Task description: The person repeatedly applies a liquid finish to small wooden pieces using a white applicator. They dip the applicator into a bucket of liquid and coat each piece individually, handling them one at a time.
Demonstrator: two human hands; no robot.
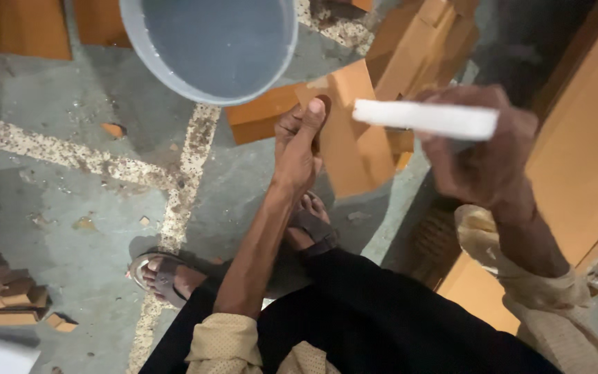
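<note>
My left hand [299, 149] grips a flat orange-brown wooden panel [351, 131] by its left edge and holds it upright in front of me, thumb pressed on its face. My right hand [482, 156] is closed around a white rectangular block [427, 119], held level just to the right of the panel's top. The block is blurred. My sandalled feet [167, 277] stand on the floor below.
A grey round tub [216, 48] holding water sits at the top centre. More orange-brown wooden pieces [417, 48] are stacked behind the panel, and large boards [583, 152] lean at the right. Small wood offcuts [8, 305] lie at the lower left on the grey stone floor [70, 208].
</note>
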